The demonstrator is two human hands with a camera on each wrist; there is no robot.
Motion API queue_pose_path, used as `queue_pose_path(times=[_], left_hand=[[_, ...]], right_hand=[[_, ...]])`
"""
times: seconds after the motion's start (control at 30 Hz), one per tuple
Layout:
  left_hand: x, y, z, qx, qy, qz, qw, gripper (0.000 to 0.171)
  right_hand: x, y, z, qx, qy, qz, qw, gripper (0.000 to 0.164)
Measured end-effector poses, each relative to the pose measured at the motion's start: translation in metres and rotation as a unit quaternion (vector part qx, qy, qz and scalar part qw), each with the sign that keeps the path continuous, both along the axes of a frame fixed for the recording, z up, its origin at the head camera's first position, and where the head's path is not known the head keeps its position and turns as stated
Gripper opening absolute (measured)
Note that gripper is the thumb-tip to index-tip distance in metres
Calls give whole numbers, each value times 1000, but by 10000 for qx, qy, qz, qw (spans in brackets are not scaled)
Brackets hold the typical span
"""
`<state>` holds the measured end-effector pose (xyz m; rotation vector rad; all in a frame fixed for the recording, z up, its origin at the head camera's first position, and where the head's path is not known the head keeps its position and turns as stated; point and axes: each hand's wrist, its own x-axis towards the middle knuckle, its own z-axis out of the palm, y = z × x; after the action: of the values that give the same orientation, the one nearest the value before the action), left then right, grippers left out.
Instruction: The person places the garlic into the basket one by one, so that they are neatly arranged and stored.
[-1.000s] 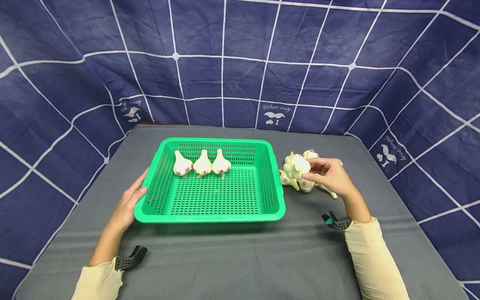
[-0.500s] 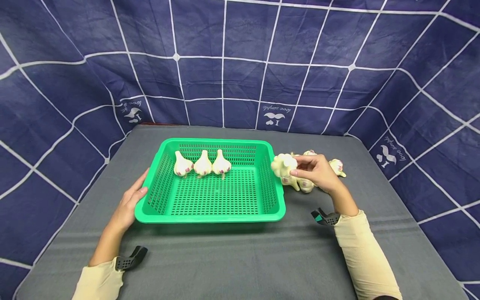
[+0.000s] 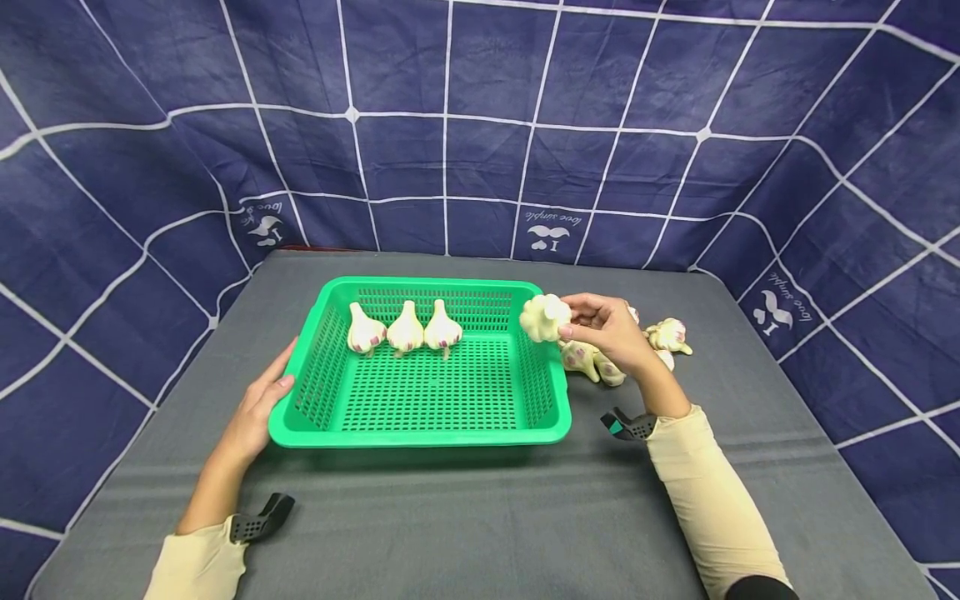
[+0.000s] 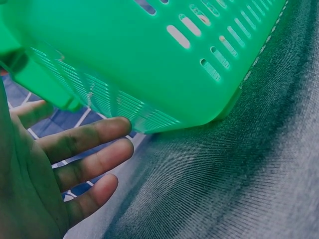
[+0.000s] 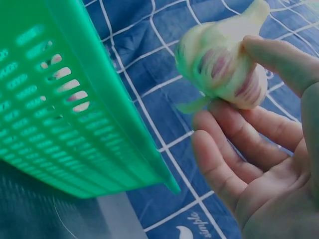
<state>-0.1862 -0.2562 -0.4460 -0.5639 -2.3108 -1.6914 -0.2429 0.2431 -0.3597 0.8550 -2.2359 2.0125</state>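
Note:
My right hand pinches a garlic bulb between thumb and fingers, just above the right rim of a green plastic basket. In the right wrist view, that purple-streaked bulb hangs beside the basket wall, stem toward the upper right. Three garlic bulbs stand in a row along the basket's far side, stems upward. At the basket's left rim rests my left hand. Its fingers look straight and spread beside the outer wall in the left wrist view.
Several more garlic bulbs lie heaped on the grey cloth-covered table, right of the basket and partly hidden by my right hand. A dark blue gridded curtain encloses the back and sides.
My right hand has lifted the garlic bulb from the heap and carried it left to above the basket's right rim. The left hand and basket have stayed put.

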Motion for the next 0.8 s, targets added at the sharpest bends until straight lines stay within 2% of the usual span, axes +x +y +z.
queue_pose_path(times=[0.2,0.53,0.7,0.8], left_hand=[[0,0,0,-30,41,-1,10000,49],[0,0,0,-90,43,11,9999,49],[0,0,0,-74,55,1,10000,49],[0,0,0,-62,59,-2,10000,49]], right_hand=[[-5,-15,-1,-345,-272,-94,9990,41],[-12,-28,-3,-960,-369,-16,9947,31],[-15,-32,-3,-1263,-525,-16,9906,42],[-16,-35,-4,-1267,-655,-11,9898,48]])
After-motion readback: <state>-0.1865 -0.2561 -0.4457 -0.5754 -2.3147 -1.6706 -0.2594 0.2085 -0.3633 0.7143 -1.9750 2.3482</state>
